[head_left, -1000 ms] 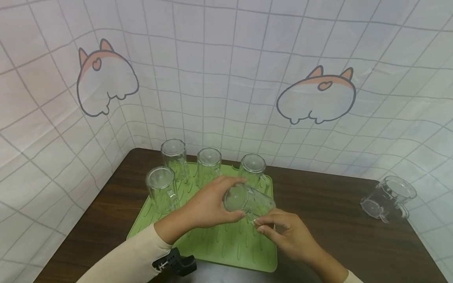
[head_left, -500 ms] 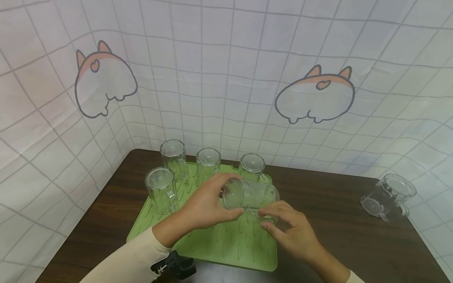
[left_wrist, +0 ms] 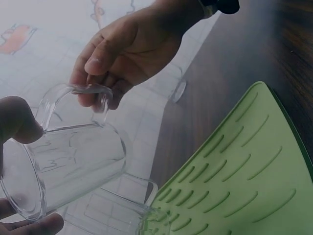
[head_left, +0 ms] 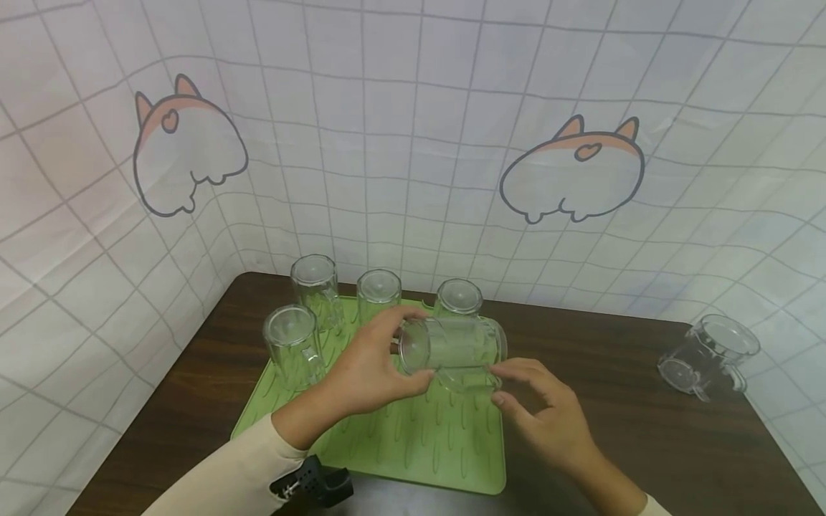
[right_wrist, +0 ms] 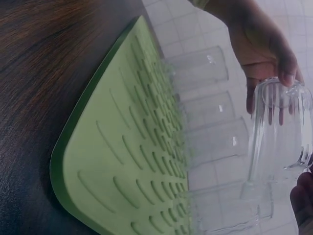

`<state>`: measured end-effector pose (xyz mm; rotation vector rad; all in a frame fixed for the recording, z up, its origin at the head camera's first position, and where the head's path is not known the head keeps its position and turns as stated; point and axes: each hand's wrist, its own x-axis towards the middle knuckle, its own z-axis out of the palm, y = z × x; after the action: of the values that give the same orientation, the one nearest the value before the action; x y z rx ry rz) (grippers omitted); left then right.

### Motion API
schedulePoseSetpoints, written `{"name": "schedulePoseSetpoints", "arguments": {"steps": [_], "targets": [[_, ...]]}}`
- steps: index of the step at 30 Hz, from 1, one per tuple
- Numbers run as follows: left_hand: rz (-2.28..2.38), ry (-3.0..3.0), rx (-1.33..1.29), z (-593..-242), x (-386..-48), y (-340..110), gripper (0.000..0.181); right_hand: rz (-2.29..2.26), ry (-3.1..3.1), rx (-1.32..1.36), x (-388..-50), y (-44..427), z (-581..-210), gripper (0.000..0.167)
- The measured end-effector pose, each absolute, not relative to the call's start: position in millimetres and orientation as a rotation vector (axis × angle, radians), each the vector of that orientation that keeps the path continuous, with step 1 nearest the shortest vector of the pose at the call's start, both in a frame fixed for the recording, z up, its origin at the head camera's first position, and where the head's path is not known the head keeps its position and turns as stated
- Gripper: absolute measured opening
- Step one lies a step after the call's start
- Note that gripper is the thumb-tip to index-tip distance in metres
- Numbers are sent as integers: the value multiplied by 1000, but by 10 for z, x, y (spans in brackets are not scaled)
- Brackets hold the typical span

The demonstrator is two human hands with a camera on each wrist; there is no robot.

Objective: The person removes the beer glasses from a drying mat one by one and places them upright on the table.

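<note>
A clear glass mug [head_left: 459, 344] lies sideways in the air above the green ridged mat [head_left: 413, 444], its handle toward the person. My left hand [head_left: 368, 365] grips its base end, thumb below and fingers over the top; the left wrist view shows the mug [left_wrist: 80, 161] tilted. At the rim end, my right hand [head_left: 548, 416] has thumb and forefinger parted beside the handle. In the left wrist view that hand [left_wrist: 127, 58] has bent fingertips at the handle, with the thumb off it. The right wrist view shows my left hand [right_wrist: 261, 49] on the mug [right_wrist: 279, 132].
Several glass mugs stand upside down on the mat: front left [head_left: 293, 344], back left [head_left: 315, 283], back middle [head_left: 379, 294] and back right [head_left: 459, 297]. Another mug [head_left: 706, 358] is at the dark table's [head_left: 600, 358] far right. A patterned curtain [head_left: 400, 143] hangs behind.
The held mug has turned from slanting to nearly level and shifted slightly up and left. My right thumb and forefinger, pinching near the handle earlier, have parted and moved slightly right.
</note>
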<state>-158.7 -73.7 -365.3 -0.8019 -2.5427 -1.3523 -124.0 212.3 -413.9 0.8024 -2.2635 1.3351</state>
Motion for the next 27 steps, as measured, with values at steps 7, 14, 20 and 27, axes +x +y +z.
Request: {"name": "schedulePoseSetpoints", "arguments": {"steps": [7, 14, 20, 27], "targets": [[-1412, -2521, -773, -3641, -1585, -745, 72, 1424, -2218, 716, -1243, 2135, -4174, 42], [-1467, -2491, -753, -3642, -1578, -745, 71, 1502, -2234, 677, -1231, 2102, -4186, 39], [-1500, -2476, -748, -3627, -1559, -732, 71, 1523, -2320, 651, -1191, 2097, -4199, 25], [-1525, -2470, -756, -3626, -1547, -732, 71, 1551, -2322, 669, -1181, 2090, -4185, 25]]}}
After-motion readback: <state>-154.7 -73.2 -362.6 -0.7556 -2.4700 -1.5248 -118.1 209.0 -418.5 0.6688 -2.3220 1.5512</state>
